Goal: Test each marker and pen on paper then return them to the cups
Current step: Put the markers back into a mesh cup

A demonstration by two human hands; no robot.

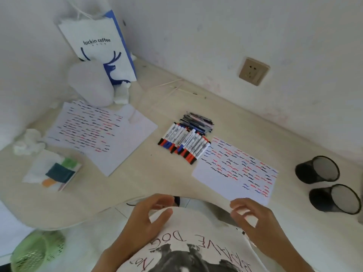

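The markers [183,143] lie in a tight row on the desk [137,179], caps toward the person, with a heap of dark pens [197,121] touching them on the far side. Laid flat and parallel like this, each one is easy to pick off in turn. Just beside them on the right lies the test sheet [235,169], covered in short red, blue and black squiggles, with a bare strip left along its near-left part; it sits close to the person's front, probably so strokes can be made without reaching.

Well to the right, two black cups [326,183] lie on their sides, mouths toward the camera and nothing visible inside, so the return step looks not yet done.

The left hand [149,214] and right hand [249,216] hover near the body, fingers loosely curled and half open, holding nothing I can make out.

Farther left lies a larger sheet [98,132] full of similar marks. Behind it stands a paper bag [100,48] printed "luckin coffee". The shirt [196,248] shows letters, upside down from here, that seem to read "DOG".
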